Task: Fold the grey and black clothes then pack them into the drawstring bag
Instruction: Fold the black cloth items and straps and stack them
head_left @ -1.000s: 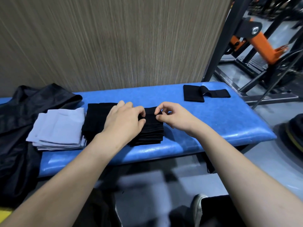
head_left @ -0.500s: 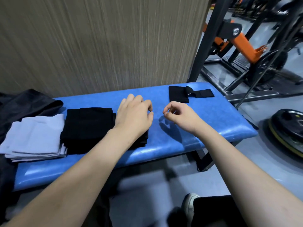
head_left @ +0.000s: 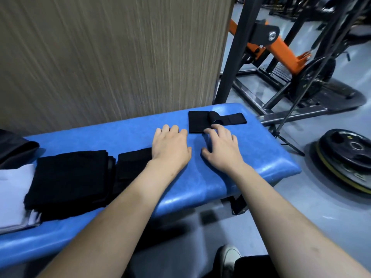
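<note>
- Blue padded vinyl is covering the bench (head_left: 251, 157) that is carrying everything; only the head view is showing it, from above, with a wood-grain wall panel (head_left: 110, 57) standing behind the far edge.
- Folded black clothes (head_left: 70, 177) are sitting in a stack toward the bench's left end, by the near edge, likely parked there so they stay tidy until packing.
- Folded grey clothes (head_left: 14, 195) are lying just left of the black stack, touching it, at the left end.
- Dark bunched fabric (head_left: 14, 149) is lying at the far left corner; it may be the drawstring bag, but I cannot tell.
- A small black folded piece (head_left: 200, 122) with a strap is lying near the far right corner.
- The left hand (head_left: 170, 147) is resting flat on the bench, fingers spread and holding nothing, just right of the black stack.
- The right hand (head_left: 220, 149) is lying with fingers loose and apart, fingertips touching the near edge of the small black piece, seemingly reaching to gather it.
- Gym equipment (head_left: 281, 57) and a weight plate (head_left: 347, 157) are standing on the floor beyond the right end.
</note>
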A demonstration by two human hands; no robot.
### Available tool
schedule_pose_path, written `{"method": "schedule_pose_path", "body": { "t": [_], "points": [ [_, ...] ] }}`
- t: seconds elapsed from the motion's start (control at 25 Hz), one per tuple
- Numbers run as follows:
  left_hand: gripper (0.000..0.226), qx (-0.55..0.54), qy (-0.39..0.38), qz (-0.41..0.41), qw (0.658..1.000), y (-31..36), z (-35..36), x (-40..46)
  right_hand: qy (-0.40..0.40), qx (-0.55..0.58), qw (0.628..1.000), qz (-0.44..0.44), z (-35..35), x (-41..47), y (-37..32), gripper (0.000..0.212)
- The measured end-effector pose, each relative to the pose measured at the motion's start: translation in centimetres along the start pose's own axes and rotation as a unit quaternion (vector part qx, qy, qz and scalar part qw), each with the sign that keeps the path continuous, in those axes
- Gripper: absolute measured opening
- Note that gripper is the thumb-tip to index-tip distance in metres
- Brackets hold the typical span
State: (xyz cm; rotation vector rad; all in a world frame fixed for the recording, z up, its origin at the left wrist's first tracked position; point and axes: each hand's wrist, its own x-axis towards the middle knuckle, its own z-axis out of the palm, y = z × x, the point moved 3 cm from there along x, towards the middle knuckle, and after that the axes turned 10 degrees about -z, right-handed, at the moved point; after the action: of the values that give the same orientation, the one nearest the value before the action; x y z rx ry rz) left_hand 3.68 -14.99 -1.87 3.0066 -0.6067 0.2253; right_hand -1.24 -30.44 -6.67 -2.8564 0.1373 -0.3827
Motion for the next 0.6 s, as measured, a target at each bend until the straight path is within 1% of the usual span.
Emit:
{"method": "schedule_pose_path", "body": {
  "t": [0.08, 0.2, 0.32, 0.44, 0.52, 0.6],
  "points": [
    [0.047, 0.008, -0.01, -0.001, 1.0, 0.3, 0.4, 0.5, -0.021, 0.002, 1.0, -0.008, 0.6, 0.8, -0.6, 0.064],
    [0.048, 0.003, -0.008, 0.002, 1.0, 0.5, 0.5, 0.7, -0.066, 0.002, 0.998, 0.001, 1.0, 1.4, -1.1, 0.065],
    [0.047, 0.003, -0.009, 0.011, 1.0, 0.5, 0.4, 0.1, -0.047, -0.036, 0.998, -0.006, -0.1, 1.0, -1.2, 0.059],
    [0.044, 0.0, -0.005, 0.031, 0.999, 0.8, -0.1, -1.1, -0.032, -0.057, 0.997, -0.042, -1.3, -0.4, -2.2, 0.045],
    [0.043, -0.015, -0.007, 0.049, 0.999, 1.3, -0.3, -2.1, -0.04, -0.01, 0.997, -0.058, -1.9, -1.5, -2.5, 0.036],
    [0.041, -0.038, -0.029, 0.061, 0.997, 1.8, -0.2, -3.7, -0.051, 0.067, 0.995, -0.061, -2.7, -3.0, -2.6, 0.03]
  ]
}}
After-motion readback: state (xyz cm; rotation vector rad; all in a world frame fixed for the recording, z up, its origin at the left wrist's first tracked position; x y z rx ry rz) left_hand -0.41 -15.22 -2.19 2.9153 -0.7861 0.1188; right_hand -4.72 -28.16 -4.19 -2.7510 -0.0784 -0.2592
